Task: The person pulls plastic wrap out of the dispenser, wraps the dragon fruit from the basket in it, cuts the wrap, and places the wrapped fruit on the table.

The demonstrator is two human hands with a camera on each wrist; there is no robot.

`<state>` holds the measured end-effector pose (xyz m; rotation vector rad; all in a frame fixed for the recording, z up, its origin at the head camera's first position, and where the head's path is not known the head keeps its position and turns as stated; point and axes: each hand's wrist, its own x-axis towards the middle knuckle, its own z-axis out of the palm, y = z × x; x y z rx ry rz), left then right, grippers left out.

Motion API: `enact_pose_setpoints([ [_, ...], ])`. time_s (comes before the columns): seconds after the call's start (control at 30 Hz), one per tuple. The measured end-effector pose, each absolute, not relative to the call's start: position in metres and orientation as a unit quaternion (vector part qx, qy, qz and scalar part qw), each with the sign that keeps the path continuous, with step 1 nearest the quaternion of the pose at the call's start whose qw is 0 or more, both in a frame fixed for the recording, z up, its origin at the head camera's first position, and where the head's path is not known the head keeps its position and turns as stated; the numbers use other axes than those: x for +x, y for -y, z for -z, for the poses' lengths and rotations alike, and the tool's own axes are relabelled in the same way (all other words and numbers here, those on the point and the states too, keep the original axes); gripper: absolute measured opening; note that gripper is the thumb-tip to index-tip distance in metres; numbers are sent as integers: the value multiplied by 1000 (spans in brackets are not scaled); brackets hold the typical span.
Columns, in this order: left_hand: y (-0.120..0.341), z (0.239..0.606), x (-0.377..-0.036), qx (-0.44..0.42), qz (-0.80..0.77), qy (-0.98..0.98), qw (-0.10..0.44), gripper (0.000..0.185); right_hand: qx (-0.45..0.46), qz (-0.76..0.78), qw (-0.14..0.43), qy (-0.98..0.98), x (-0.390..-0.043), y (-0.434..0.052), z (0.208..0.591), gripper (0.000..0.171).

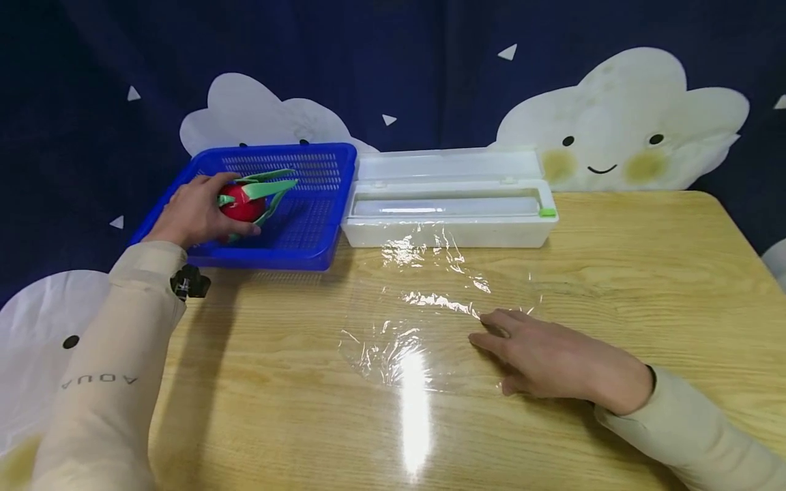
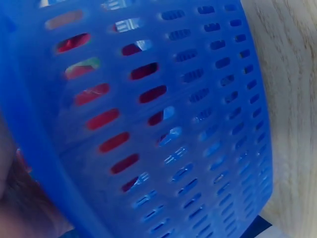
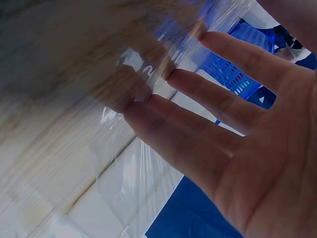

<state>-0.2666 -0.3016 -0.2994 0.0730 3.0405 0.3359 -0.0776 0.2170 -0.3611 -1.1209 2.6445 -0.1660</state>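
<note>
Over the blue basket [image 1: 270, 259], my left hand [image 1: 195, 210] grips a red dragon fruit [image 1: 244, 204] with long green leaves. Red shows through the slots of the basket wall [image 2: 163, 134] in the left wrist view, where part of the left hand [image 2: 29, 203] appears at the lower left. A sheet of clear cling film [image 1: 393, 300] stretches from the white dispenser box [image 1: 451, 235] onto the table. My right hand [image 1: 546, 354] touches the film's right side with fingers nearly straight; in the right wrist view its fingertips [image 3: 136, 111] lie right at the crinkled film [image 3: 126, 173].
The dispenser stands at the back beside the basket, its lid [image 1: 448, 166] raised and a film roll [image 1: 445, 206] inside. A green slider [image 1: 547, 213] sits at its right end. Behind the wooden table [image 1: 645, 273] hangs a dark blue curtain [image 1: 417, 75] with clouds.
</note>
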Motion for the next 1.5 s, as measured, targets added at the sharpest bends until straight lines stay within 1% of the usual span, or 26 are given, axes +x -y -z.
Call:
enact_pose_setpoints([
  [0.6, 285, 285, -246, 50, -109, -992, -23, 111, -382, 54, 126, -914, -75, -219, 361, 71],
  [1.07, 277, 284, -232, 63, -124, -987, -77, 106, -381, 56, 129, -914, -76, -218, 363, 72],
  [1.27, 270, 289, -227, 63, -136, -984, -100, 102, -381, 54, 127, -914, -77, -218, 361, 72],
  [1.5, 263, 292, -218, 68, -142, -981, -111, 100, -386, 52, 124, -913, -77, -217, 360, 73],
])
